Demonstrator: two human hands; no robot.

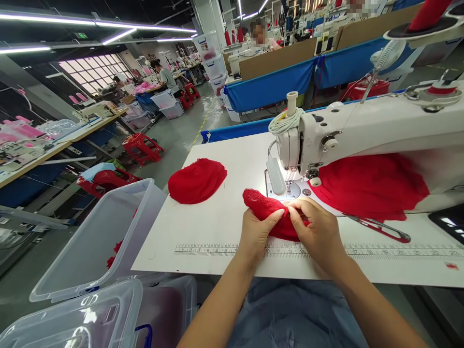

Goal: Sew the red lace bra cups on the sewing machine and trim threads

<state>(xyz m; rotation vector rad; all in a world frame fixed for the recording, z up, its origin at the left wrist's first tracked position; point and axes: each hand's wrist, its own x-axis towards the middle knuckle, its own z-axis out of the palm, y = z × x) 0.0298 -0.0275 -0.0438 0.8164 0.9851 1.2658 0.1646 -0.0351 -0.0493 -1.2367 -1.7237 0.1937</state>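
Both my hands pinch a piece of red lace fabric (261, 205) just in front of the sewing machine (297, 140). My left hand (255, 232) grips its near left part, thumb on top. Close beside it, my right hand (319, 229) pinches the fabric's right edge between thumb and fingers. The needle and presser foot (289, 187) are a little beyond the fabric, apart from it. A stack of red fabric pieces (197, 181) lies on the left of the white table (213, 227). More red fabric (369, 186) lies under the machine arm.
Thread snips (380, 228) lie right of my right hand, near a dark device (449, 224) at the table's edge. A printed ruler (217, 249) runs along the front. An open plastic bin (90, 241) with red scraps stands at left, above a lidded box (72, 319).
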